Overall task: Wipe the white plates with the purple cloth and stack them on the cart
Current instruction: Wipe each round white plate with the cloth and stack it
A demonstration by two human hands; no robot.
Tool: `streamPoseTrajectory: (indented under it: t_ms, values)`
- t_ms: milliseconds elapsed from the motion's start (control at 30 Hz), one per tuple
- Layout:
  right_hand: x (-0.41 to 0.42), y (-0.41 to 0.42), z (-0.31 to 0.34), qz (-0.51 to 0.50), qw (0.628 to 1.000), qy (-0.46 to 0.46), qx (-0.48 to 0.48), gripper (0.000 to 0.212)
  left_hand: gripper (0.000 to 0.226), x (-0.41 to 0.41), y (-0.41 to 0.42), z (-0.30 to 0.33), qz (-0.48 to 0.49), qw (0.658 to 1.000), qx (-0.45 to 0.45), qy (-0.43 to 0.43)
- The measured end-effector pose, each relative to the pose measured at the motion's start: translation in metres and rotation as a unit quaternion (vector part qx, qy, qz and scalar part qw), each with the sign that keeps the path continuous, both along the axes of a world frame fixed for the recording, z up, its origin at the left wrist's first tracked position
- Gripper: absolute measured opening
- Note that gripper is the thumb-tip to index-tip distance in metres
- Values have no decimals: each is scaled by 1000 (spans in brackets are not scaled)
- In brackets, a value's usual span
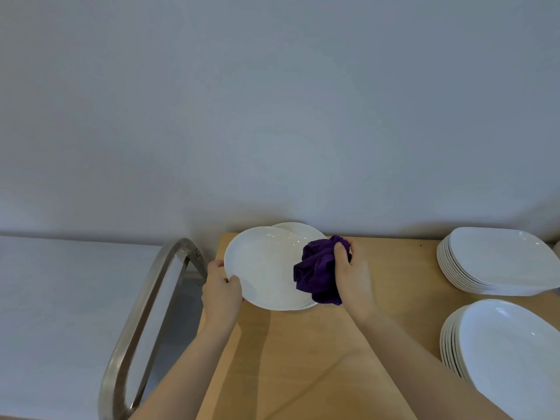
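1. The left hand grips the near-left rim of a white plate, thumb curled over the top edge and fingers hidden beneath it.
2. The right hand clutches a bunched purple cloth, thumb over the top of the wad, and holds it against the plate's right side.
3. The plate is tilted toward the camera, over the far-left corner of a light wooden table. A second white rim shows just behind it; whether that is another plate in the same grip cannot be told.
4. On the table's right side, well apart from the hands, sit two stacks of white dishes: a far stack of squarish plates and a near stack of oval plates, partly cut off by the frame edge.
5. Just left of the table stands the cart, its curved metal handle beside the left forearm, with a pale surface beyond it.
6. A plain grey wall fills the upper view.
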State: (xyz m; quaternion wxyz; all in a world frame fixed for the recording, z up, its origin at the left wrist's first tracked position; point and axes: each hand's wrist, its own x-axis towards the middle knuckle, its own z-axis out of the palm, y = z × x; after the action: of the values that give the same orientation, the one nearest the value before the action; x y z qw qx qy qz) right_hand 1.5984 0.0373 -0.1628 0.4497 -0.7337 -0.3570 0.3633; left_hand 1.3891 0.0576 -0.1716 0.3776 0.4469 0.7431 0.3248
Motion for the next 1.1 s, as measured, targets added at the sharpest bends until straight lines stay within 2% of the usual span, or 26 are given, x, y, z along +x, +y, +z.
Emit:
streamPoseTrajectory:
  t_ms: [333, 600, 900, 1000, 1100]
  values:
    - [-5, -11, 1, 15, 1000, 7, -18, 20, 39, 0, -2, 34, 15, 999, 49, 0]
    - [-7, -16, -3, 34, 999, -9, -19, 41, 43, -2, -5, 37, 19, 998, 54, 6]
    - [-30, -12, 6, 41, 995, 91, -5, 18, 38, -3, -8, 42, 14, 999, 52, 3]
    - [-46, -4, 8, 71, 996, 41, -23, 26, 37, -5, -10, 41, 15, 999, 49, -6]
    - [-64, 7, -2, 84, 992, -63, -64, 37, 35, -7, -13, 38, 22, 999, 38, -20]
